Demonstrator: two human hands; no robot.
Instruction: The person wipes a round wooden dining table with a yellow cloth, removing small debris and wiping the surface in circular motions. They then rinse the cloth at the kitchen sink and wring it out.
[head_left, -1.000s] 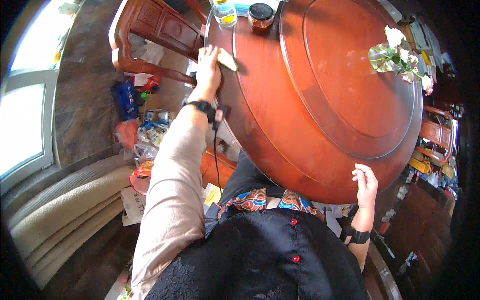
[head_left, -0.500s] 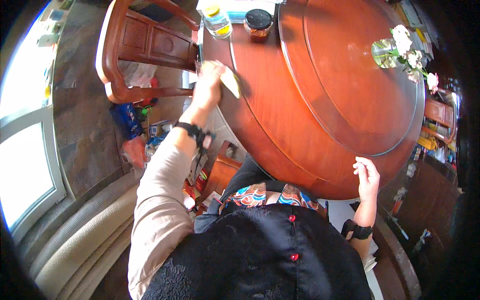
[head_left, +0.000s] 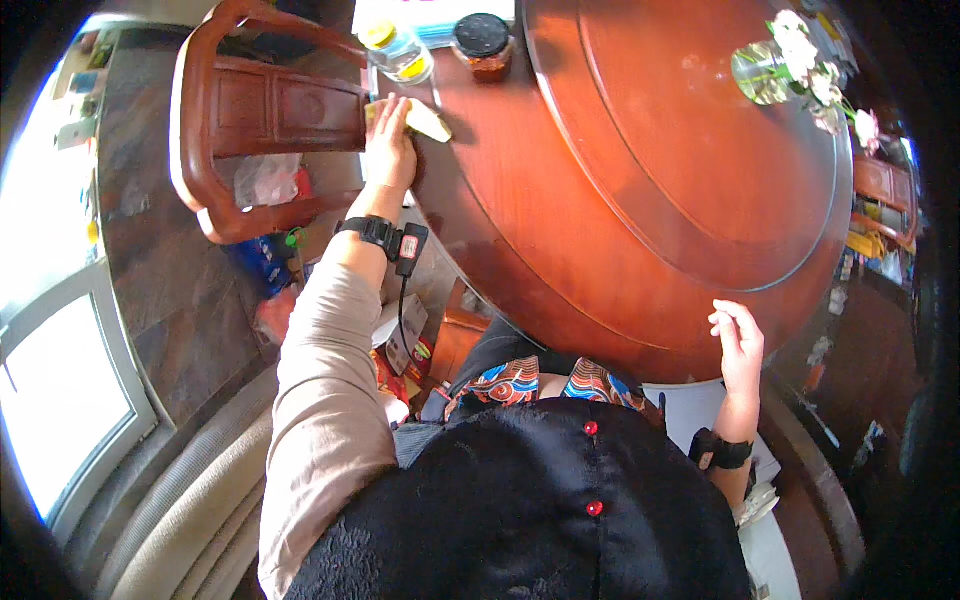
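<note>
My left hand (head_left: 391,150) presses down on a pale yellow cloth (head_left: 428,122) at the left edge of the round reddish-brown wooden table (head_left: 500,230). The fingers lie over the cloth, and one end sticks out to their right. Just beyond it stand a clear jar with a yellow lid (head_left: 402,55) and a dark-lidded jar (head_left: 484,48) with reddish contents. My right hand (head_left: 738,345) hovers by the table's near right edge, fingers loosely bent and apart, holding nothing.
A raised round turntable (head_left: 700,180) covers the table's middle. On its far right stands a glass vase (head_left: 760,75) with pale flowers. A carved wooden chair (head_left: 290,105) stands close against the left side. Bags and boxes lie on the floor below.
My left hand and the cloth have shifted toward the far left along the table edge, nearer the jars. The view has turned slightly; my right hand stays about where it was.
</note>
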